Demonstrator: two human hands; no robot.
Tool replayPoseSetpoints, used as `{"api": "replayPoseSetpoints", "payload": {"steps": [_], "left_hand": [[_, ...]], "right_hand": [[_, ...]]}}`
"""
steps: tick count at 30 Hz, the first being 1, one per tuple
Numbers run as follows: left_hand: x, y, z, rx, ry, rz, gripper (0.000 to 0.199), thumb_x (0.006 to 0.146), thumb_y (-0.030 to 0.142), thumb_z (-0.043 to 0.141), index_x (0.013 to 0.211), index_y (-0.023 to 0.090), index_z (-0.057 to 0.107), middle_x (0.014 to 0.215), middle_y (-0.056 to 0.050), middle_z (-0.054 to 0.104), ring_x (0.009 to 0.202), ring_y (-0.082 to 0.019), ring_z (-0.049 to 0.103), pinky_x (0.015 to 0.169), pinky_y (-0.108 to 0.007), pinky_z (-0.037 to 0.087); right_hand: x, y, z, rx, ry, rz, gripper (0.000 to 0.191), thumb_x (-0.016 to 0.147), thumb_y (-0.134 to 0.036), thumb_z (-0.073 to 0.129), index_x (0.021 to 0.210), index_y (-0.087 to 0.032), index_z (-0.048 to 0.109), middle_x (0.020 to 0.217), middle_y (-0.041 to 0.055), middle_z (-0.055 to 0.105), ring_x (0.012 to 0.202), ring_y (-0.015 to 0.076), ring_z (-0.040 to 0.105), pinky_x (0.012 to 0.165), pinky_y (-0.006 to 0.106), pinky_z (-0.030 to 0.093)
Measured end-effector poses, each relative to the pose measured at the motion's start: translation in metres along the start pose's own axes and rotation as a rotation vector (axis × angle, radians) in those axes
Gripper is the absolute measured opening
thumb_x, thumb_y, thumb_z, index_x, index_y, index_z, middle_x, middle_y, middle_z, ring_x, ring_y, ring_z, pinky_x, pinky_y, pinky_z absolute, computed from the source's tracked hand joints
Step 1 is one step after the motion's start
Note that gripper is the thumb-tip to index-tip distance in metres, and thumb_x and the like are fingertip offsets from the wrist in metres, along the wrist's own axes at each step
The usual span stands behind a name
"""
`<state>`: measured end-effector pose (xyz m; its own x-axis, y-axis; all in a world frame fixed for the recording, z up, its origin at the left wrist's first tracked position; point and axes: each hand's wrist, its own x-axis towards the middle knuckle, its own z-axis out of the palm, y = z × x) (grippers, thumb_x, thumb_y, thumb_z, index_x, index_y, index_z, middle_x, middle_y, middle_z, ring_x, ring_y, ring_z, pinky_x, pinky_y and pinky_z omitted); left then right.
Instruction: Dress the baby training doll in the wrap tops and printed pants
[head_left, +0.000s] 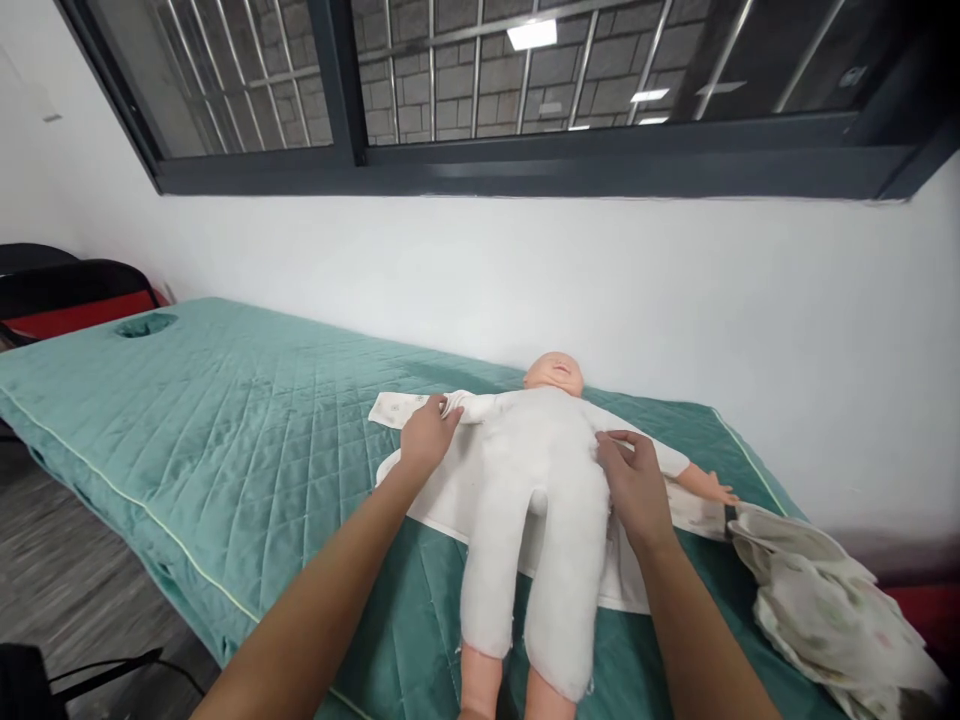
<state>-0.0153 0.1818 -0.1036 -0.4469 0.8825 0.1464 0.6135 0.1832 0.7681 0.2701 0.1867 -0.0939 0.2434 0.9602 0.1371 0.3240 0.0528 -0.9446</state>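
A baby doll with a white cloth body lies on its back, its head toward the wall and its legs toward me. Beneath it a pale patterned garment is spread, with one sleeve reaching left. My left hand pinches at the doll's arm on the left, where that arm enters the sleeve. On the other side my right hand has its fingers bent together at the side of the doll's body; what they hold, if anything, is hidden. The doll's other arm lies outside the garment, its bare hand showing.
The doll lies on a green quilted bed with a hole near its far left end. A crumpled patterned cloth is at the right. A white wall and barred window stand behind; a black and red chair is at left.
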Motion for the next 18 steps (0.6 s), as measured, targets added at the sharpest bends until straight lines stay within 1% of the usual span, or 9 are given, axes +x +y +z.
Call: {"api": "replayPoseSetpoints", "payload": {"steps": [3,6,8,11,14,18], "left_hand": [[0.013,0.014,-0.002,-0.096,-0.029,-0.048,0.034,0.088,0.042,0.056,0.106,0.015,0.066,0.104,-0.014,0.072,0.099,-0.027,0.066,0.083,-0.035,0.046],[0.018,0.027,-0.003,-0.168,-0.074,-0.044,0.028,0.09,0.037,0.052,0.094,0.015,0.069,0.094,-0.01,0.074,0.085,-0.021,0.066,0.074,-0.029,0.047],[0.016,0.034,-0.003,-0.195,-0.089,-0.026,0.027,0.089,0.036,0.052,0.092,0.016,0.069,0.09,-0.007,0.074,0.079,-0.018,0.065,0.071,-0.028,0.046],[0.01,0.043,-0.002,-0.191,-0.095,0.009,0.026,0.087,0.038,0.055,0.091,0.017,0.068,0.085,-0.006,0.072,0.075,-0.018,0.063,0.07,-0.028,0.045],[0.006,0.049,-0.002,-0.171,-0.097,0.03,0.03,0.087,0.044,0.056,0.091,0.017,0.069,0.083,-0.007,0.071,0.077,-0.02,0.063,0.072,-0.03,0.045],[0.008,0.051,-0.007,-0.171,-0.082,0.015,0.036,0.088,0.048,0.053,0.091,0.015,0.069,0.087,-0.009,0.072,0.089,-0.024,0.064,0.077,-0.031,0.046]], "right_hand": [[0.0,0.0,0.003,0.085,-0.024,0.03,0.049,0.076,-0.055,0.066,0.112,-0.024,0.052,0.095,0.0034,0.068,0.084,0.0206,0.063,0.076,0.034,0.05],[0.003,0.004,0.005,0.129,-0.069,0.067,0.055,0.075,-0.055,0.067,0.119,-0.027,0.048,0.102,0.0044,0.066,0.087,0.0216,0.064,0.076,0.036,0.052],[0.003,0.006,0.007,0.134,-0.09,0.073,0.059,0.074,-0.056,0.068,0.121,-0.028,0.047,0.104,0.0045,0.065,0.09,0.0226,0.064,0.078,0.037,0.053],[0.002,0.004,0.011,0.159,-0.115,0.066,0.06,0.073,-0.059,0.067,0.121,-0.029,0.048,0.106,0.0044,0.063,0.095,0.0235,0.064,0.079,0.038,0.054],[-0.002,0.0,0.016,0.202,-0.159,0.063,0.061,0.073,-0.06,0.067,0.122,-0.029,0.048,0.108,0.0043,0.063,0.097,0.0231,0.064,0.078,0.036,0.055],[-0.007,-0.002,0.022,0.235,-0.209,0.053,0.061,0.074,-0.059,0.065,0.123,-0.027,0.049,0.106,0.0039,0.064,0.088,0.022,0.065,0.071,0.034,0.056]]}}
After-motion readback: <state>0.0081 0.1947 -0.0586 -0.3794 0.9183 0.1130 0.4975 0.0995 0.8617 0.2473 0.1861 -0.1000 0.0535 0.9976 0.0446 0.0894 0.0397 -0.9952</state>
